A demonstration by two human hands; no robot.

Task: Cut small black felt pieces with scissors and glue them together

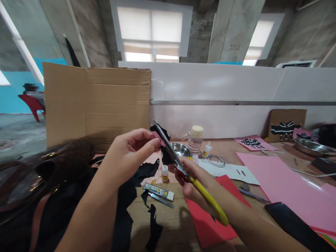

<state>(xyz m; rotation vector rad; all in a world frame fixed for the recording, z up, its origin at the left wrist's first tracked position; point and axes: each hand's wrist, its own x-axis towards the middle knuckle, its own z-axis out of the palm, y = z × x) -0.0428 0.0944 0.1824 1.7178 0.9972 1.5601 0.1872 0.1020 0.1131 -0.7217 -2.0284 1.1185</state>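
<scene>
I pinch a black piece (pixel 165 154) with a pink patch between the thumb and fingers of my left hand (pixel 133 150), up in front of me, above the table. My right hand (pixel 195 178) grips the scissors (pixel 168 145); their yellow handle slants down over my wrist, and the blades point up and away, across the black piece, tips slightly apart. I cannot tell whether they are biting into it.

Below my hands, a small white bottle (pixel 165 174) stands upright near a flat box (pixel 157 189), with a metal blade (pixel 162 201) lying just beside it. Black scraps (pixel 154 229) lie on the cardboard (pixel 175 231) nearest me. A red sheet (pixel 199 224) lies partly beneath my right forearm, a white sheet (pixel 246 174) beyond it. Behind my hands are a steel bowl (pixel 183 149), a jar (pixel 195 143) with a cream lid and a dropper bottle (pixel 207 150). To my right are pink sheets (pixel 288 185) and a phone (pixel 291 218); a brown bag (pixel 70 157) sits at my left.
</scene>
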